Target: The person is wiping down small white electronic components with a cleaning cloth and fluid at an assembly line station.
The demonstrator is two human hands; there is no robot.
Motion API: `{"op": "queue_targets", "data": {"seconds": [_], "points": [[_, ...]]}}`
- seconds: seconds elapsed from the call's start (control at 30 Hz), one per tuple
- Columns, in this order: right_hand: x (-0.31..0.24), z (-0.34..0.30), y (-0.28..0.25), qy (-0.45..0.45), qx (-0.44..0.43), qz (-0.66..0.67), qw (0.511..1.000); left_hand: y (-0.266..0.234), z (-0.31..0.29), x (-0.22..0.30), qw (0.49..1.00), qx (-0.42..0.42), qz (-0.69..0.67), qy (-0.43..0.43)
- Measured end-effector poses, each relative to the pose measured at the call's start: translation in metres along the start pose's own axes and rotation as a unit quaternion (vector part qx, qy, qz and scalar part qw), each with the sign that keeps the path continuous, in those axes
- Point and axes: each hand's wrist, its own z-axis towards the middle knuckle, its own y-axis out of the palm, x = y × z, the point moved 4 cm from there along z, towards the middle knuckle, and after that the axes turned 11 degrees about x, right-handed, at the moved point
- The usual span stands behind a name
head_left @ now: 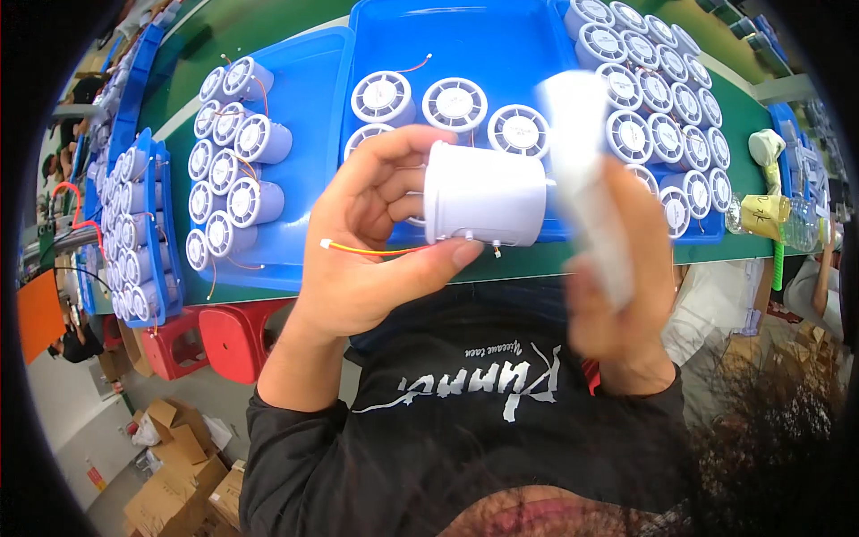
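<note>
My left hand [358,268] grips a white, cup-shaped plastic housing [492,197] lying on its side in the air, with the thumb below it and the fingers behind. Small pegs show along its lower side. A thin red and yellow cable [371,251] with a white plug runs out past my thumb. Just right of the housing, my right hand [640,268] is closed on a white cloth [577,152], smeared by motion; whether it is fabric or paper I cannot tell. A narrow gap appears between cloth and housing.
Blue trays [309,161] on the green table [286,294] hold several similar housings [455,104] with vented round ends. A packed group [631,134] stands at the right. A clear bottle [801,224] lies beyond it. Red stools [234,340] and cardboard boxes [179,447] are at the lower left.
</note>
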Motion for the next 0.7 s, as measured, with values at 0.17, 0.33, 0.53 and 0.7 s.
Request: {"op": "queue_targets", "data": {"seconds": [0.17,0.33,0.53,0.7], "points": [[-0.016,0.009,0.024,-0.16,-0.057,-0.137,0.976,0.003,-0.005,-0.006,0.998,0.04,-0.029,-0.038],[-0.04,0.0,0.022,-0.147,-0.022,-0.154,0.977,0.0,-0.016,-0.003,0.997,0.044,-0.013,-0.065],[-0.024,0.005,0.029,-0.123,-0.042,-0.077,0.989,-0.006,-0.023,0.007,0.992,-0.008,0.126,-0.003],[-0.004,-0.008,0.045,-0.017,-0.165,0.151,0.975,0.0,-0.021,0.04,0.869,-0.204,0.373,0.252]]}}
